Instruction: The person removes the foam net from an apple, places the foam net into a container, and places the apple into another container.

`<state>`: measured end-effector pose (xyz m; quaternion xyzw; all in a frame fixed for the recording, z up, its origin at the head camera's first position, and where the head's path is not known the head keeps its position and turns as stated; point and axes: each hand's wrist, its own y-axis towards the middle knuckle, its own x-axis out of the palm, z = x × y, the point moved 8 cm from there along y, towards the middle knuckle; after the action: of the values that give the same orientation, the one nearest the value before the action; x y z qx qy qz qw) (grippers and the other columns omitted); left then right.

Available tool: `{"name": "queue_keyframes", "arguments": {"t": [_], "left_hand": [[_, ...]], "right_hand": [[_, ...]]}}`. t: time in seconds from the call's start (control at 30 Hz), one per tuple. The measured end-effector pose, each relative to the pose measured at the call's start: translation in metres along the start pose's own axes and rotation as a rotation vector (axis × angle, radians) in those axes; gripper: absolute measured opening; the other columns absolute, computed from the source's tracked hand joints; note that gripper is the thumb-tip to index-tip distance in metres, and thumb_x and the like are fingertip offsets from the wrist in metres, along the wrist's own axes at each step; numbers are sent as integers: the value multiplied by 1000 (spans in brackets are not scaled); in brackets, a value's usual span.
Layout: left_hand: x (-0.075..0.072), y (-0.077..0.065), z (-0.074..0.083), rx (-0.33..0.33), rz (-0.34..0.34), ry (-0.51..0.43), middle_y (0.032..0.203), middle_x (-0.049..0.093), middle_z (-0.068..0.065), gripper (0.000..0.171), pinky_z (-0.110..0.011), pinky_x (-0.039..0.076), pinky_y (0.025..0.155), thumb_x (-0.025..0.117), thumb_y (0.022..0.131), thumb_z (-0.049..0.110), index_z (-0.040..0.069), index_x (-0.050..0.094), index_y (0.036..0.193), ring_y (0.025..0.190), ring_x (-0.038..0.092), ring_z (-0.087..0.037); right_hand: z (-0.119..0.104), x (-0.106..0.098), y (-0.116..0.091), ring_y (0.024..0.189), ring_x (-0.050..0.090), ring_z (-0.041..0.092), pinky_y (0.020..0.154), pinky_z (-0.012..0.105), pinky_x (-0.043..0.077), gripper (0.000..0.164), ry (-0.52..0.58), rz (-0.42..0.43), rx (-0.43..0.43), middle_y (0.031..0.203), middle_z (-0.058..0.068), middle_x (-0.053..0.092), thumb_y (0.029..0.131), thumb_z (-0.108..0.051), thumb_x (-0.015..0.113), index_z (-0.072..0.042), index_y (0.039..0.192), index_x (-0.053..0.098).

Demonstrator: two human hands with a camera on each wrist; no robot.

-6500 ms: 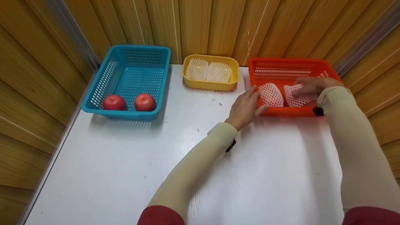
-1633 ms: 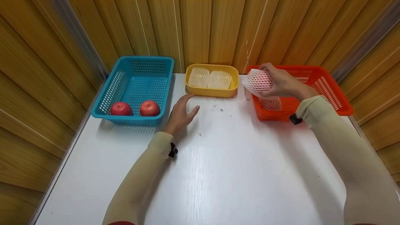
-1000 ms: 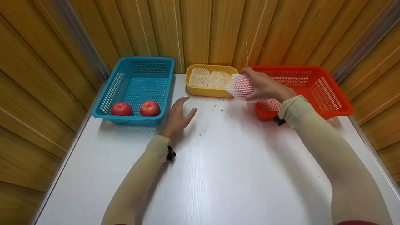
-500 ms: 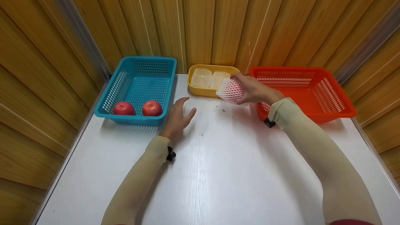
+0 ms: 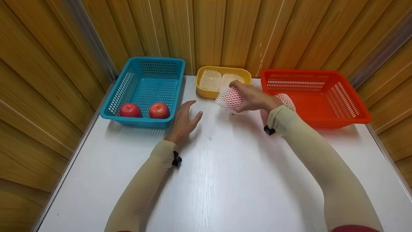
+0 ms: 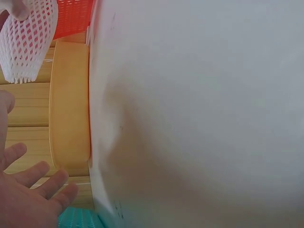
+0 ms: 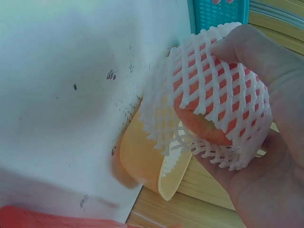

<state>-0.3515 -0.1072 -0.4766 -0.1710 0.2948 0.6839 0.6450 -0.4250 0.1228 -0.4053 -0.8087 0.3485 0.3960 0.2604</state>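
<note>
My right hand (image 5: pixel 254 97) grips a red apple (image 7: pixel 204 124) wrapped in a white foam net sleeve (image 5: pixel 229 98). It holds the fruit above the table, just in front of the yellow box (image 5: pixel 207 93). In the right wrist view the thumb presses on the net, whose loose end spreads open below the apple. My left hand (image 5: pixel 182 124) is beside the blue basket's right side, thumb apart, holding nothing. Its spread fingers (image 6: pixel 54 183) show in the left wrist view. Two bare red apples (image 5: pixel 130 110) sit in the front of the blue basket (image 5: pixel 107 111).
Two flattened foam nets (image 5: pixel 210 80) lie in the yellow box. The red basket (image 5: pixel 334 121) at the right contains another netted piece (image 5: pixel 285 100), partly hidden by my right wrist. Wood-patterned walls (image 5: pixel 238 35) close off the back and sides of the white table (image 5: pixel 225 187).
My right hand has lifted the netted apple out of the red basket and carried it left, before the yellow box. The left hand has left the red basket's rim for the blue basket's side.
</note>
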Motion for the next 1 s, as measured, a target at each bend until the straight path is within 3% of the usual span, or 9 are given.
{"name": "queue_keyframes", "arguments": {"t": [0.27, 0.53, 0.77, 1.0], "left_hand": [[-2, 0, -3, -8, 5, 20, 158, 44, -10, 62, -44, 32, 121, 66, 100, 35, 8, 45, 152, 147, 38, -25], [-1, -2, -7, -47, -8, 10, 159, 43, -9, 65, -46, 32, 121, 66, 100, 37, 8, 43, 153, 148, 37, -26], [-1, -5, -10, -74, -13, 23, 161, 41, -7, 64, -46, 33, 120, 66, 100, 39, 13, 42, 154, 149, 35, -25], [-1, -5, -12, -45, -16, -17, 159, 42, -11, 62, -45, 30, 122, 65, 101, 32, 8, 42, 153, 149, 36, -26]], "right_hand": [[-7, 14, 10, 129, 48, 32, 117, 53, 36, 94, 9, -28, -50, 147, 12, 47, 79, -20, 90, -16, 152, 32], [-11, 29, 17, 127, 49, 31, 116, 52, 37, 95, 1, -41, -56, 147, 9, 48, 78, -24, 90, -16, 152, 32], [-20, 45, 26, 126, 51, 29, 117, 51, 37, 92, -15, -62, -68, 146, 9, 50, 78, -24, 90, -17, 151, 33], [-25, 59, 31, 129, 49, 29, 118, 48, 35, 93, -14, -82, -130, 146, 11, 48, 78, -22, 90, -11, 151, 34]]}}
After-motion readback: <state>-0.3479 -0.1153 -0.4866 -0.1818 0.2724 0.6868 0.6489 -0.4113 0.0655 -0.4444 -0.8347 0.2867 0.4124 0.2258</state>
